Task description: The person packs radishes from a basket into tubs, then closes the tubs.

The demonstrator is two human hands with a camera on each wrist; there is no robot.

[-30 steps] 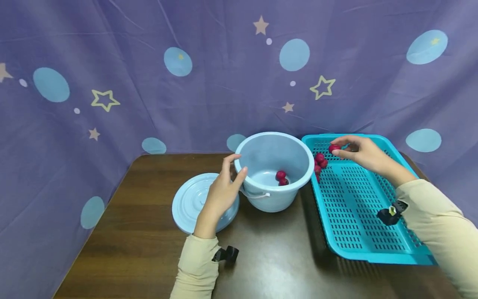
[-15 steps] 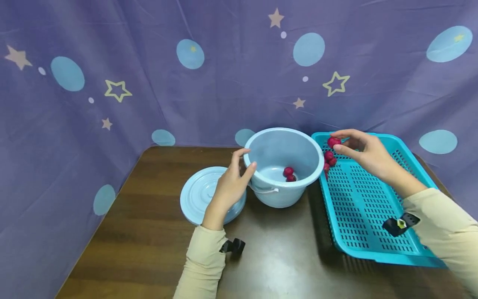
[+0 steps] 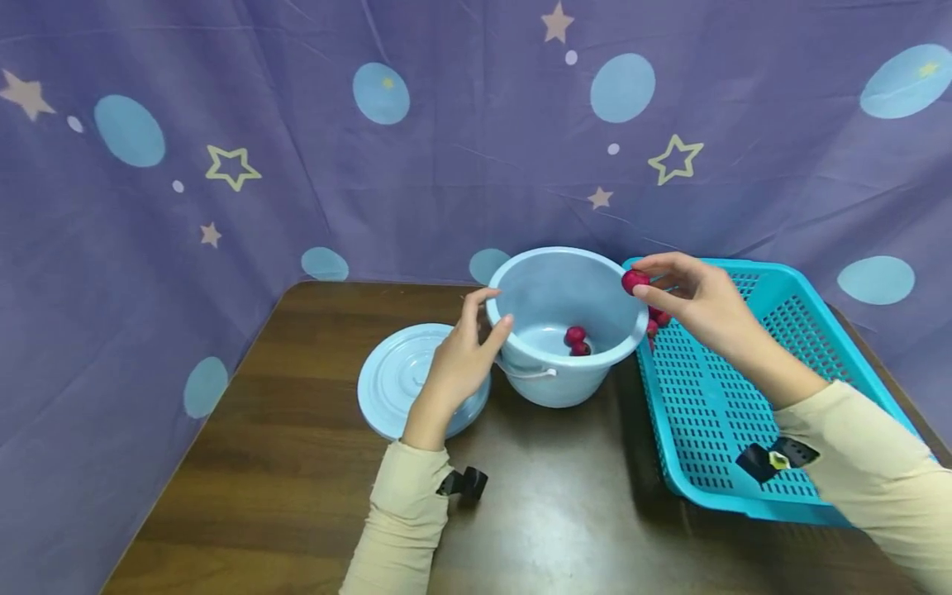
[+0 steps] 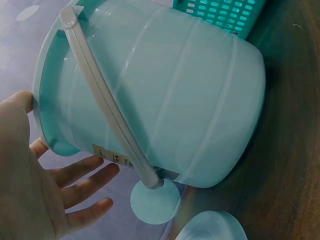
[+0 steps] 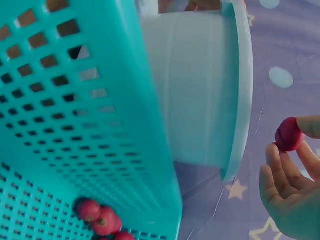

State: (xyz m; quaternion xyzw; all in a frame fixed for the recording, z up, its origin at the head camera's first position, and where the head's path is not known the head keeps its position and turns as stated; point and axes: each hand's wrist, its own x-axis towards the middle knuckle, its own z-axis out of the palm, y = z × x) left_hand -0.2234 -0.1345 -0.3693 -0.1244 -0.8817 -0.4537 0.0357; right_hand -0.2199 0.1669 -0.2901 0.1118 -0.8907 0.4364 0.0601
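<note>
My left hand touches the left rim of the light blue bucket with thumb and index finger. Its other fingers spread loosely beside the bucket's wall in the left wrist view. A small round red fruit is pinched between the thumb and fingertips of my right hand. That hand is at the bucket's right rim, the fruit overlapping the rim in the head view. Inside the bucket, two red fruits lie on the bottom. Several more red fruits sit in a corner of the turquoise basket.
A round light blue lid lies on the brown wooden table, left of the bucket and partly behind my left forearm. The bucket's white handle hangs down its side. A purple patterned cloth hangs behind the table.
My right hand has carried the red fruit leftward from above the basket to the bucket's right rim. My left hand stays at the left rim. The head view has shifted slightly.
</note>
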